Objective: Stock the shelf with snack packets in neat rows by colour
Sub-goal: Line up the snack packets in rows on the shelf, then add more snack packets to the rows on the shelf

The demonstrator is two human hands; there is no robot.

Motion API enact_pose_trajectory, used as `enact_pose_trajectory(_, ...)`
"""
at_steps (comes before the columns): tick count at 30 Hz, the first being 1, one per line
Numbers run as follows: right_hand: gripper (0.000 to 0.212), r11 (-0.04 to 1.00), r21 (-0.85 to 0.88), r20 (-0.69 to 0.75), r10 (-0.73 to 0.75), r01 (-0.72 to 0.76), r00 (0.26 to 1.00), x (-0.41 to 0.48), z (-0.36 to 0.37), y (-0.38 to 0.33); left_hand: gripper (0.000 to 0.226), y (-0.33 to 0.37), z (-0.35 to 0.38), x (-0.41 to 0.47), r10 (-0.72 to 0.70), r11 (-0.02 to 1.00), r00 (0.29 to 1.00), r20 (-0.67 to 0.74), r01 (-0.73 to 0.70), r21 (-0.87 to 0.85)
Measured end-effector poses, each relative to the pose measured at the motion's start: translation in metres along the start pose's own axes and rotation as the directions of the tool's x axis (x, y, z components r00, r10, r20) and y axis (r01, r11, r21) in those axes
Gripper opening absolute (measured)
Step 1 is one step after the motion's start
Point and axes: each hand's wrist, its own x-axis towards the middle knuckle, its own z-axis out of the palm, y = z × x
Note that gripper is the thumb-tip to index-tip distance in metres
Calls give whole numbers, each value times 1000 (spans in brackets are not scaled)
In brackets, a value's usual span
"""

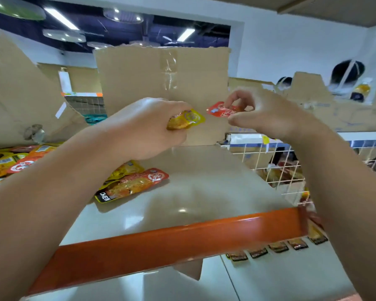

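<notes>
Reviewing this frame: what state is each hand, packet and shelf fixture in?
Left hand: gripping the yellow packet, raised above the shelf.
Right hand: pinching the red packet, also off the shelf.
Orange packet: lying flat on the shelf, overlapping a second yellow packet.
Cardboard panel: standing upright at the back of the shelf.
Packet pile: loose, mixed colours, far left.

Head view, close over shelf (204,192)
</notes>
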Motion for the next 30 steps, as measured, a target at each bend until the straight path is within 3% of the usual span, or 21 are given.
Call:
enact_pose_trajectory(4,26,998,11,-141,61,-60,988,-57,-41,47,48,53,11,10,65,995,996,-67,-70,-77)
enact_pose_trajectory(9,29,983,31,-195,183,-180,964,-142,-91,122,44,153,48,25,85,953,995,-45,-94,-287)
enact_pose_trajectory(18,62,937,-11,-161,343,-349,925,-281,-144,271,57,325,191,22,188,946,982,-25,-187,-266)
enact_pose_trajectory(22,48,897,-62,-148,426,-438,893,-321,-154,322,61,366,266,13,122,931,992,33,-103,-349)
enact_pose_trajectory(30,48,828,-110,-103,541,-550,835,-331,-128,397,57,381,342,2,29,939,998,63,-5,-344)
